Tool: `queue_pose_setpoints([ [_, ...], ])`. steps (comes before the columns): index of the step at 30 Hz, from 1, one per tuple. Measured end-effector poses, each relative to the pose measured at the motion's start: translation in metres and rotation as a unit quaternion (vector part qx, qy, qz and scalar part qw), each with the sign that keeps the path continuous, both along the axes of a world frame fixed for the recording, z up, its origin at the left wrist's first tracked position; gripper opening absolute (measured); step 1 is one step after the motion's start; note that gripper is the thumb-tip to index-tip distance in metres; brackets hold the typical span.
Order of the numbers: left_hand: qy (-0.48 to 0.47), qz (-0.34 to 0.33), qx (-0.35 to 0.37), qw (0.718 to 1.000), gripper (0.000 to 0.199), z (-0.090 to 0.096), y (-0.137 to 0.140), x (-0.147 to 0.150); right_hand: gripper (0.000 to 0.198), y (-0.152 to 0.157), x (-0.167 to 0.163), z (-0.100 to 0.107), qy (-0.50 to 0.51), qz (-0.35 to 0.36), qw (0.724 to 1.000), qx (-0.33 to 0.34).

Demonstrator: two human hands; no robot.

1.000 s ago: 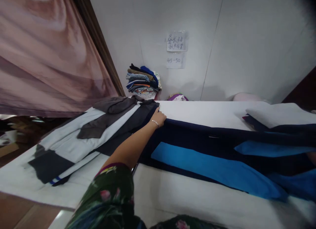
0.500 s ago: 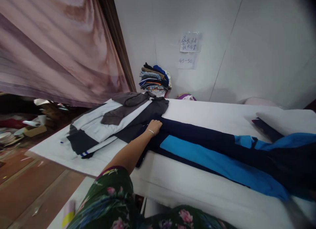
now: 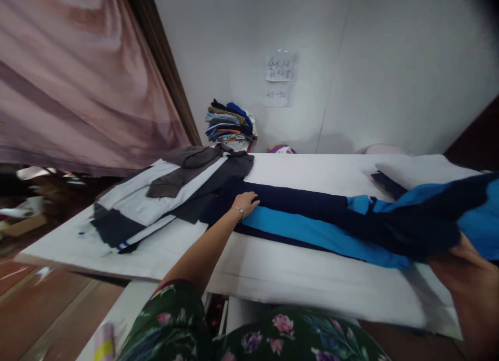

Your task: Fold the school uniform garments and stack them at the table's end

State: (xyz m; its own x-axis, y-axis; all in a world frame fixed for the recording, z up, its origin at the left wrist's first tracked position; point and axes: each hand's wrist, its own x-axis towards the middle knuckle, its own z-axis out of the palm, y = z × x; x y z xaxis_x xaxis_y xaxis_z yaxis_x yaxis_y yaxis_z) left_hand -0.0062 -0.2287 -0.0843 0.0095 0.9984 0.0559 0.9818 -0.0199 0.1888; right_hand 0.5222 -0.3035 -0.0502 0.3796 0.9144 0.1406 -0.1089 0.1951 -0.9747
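Navy-and-blue garment (image 3: 300, 197) stretched over the worktop (image 3: 296, 272) — left hand (image 3: 245, 201) rested half-open on it, right hand (image 3: 473, 267) gripped its raised end!

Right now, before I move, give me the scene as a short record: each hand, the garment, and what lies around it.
Left hand: resting on the navy-and-blue garment
Right hand: blurred, holding the garment's raised right end
Garment: stretched lengthwise along the white table
Left of garment: grey-and-white clothing, spread out
Behind: stacked clothes
Wall: two paper signs, lower reads 45-50
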Motion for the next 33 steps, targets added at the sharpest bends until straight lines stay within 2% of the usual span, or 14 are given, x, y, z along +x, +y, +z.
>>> queue_pose_setpoints([
  [3, -0.007, -0.002, -0.021, 1.000, 0.046, -0.020, -0.007, 0.013, 0.033, 0.009, -0.006, -0.007, 0.119, 0.033, 0.992, 0.023],
  [6, -0.013, 0.012, -0.016, 1.000, 0.045, -0.028, -0.008, 0.012, 0.035, 0.009, -0.008, -0.003, 0.175, 0.027, 0.983, 0.046],
  [10, -0.042, 0.034, 0.005, 0.999, 0.040, -0.010, -0.006, 0.021, 0.046, 0.014, -0.016, 0.010, 0.173, 0.032, 0.981, 0.080],
  [14, -0.195, -0.057, 0.107, 0.973, 0.036, 0.020, -0.025, 0.071, 0.041, 0.022, -0.043, 0.024, 0.075, 0.043, 0.984, 0.154],
  [16, -0.329, -0.119, 0.120, 0.929, 0.040, 0.029, -0.044, 0.107, 0.036, 0.018, -0.069, 0.033, -0.063, 0.090, 0.975, 0.191],
  [17, -0.401, -0.147, 0.102, 0.898, 0.044, 0.030, -0.055, 0.125, 0.033, 0.014, -0.084, 0.038, -0.154, 0.144, 0.955, 0.210],
  [19, -0.559, -0.183, 0.048, 0.807, 0.052, 0.027, -0.077, 0.154, 0.030, 0.001, -0.116, 0.047, -0.329, 0.294, 0.861, 0.253],
  [20, -0.633, -0.174, 0.030, 0.754, 0.055, 0.022, -0.086, 0.166, 0.031, -0.006, -0.130, 0.048, -0.388, 0.360, 0.802, 0.277],
  [21, -0.694, -0.152, 0.015, 0.703, 0.057, 0.017, -0.095, 0.174, 0.033, -0.012, -0.143, 0.048, -0.424, 0.397, 0.760, 0.291],
  [22, -0.740, -0.118, 0.004, 0.662, 0.057, 0.012, -0.103, 0.178, 0.035, -0.016, -0.152, 0.045, -0.444, 0.421, 0.732, 0.301],
  [23, -0.769, -0.076, -0.004, 0.634, 0.056, 0.007, -0.110, 0.180, 0.036, -0.019, -0.157, 0.039, -0.454, 0.429, 0.720, 0.304],
  [27, -0.801, 0.050, -0.053, 0.594, 0.048, 0.000, -0.128, 0.168, 0.045, 0.002, -0.138, 0.003, -0.455, 0.386, 0.741, 0.307],
  [31, -0.826, 0.055, -0.048, 0.559, 0.026, 0.012, -0.141, 0.154, 0.061, 0.058, -0.090, -0.023, -0.468, 0.287, 0.789, 0.275],
  [33, -0.832, 0.041, -0.043, 0.551, 0.020, 0.022, -0.146, 0.154, 0.066, 0.084, -0.072, -0.027, -0.497, 0.274, 0.788, 0.240],
])
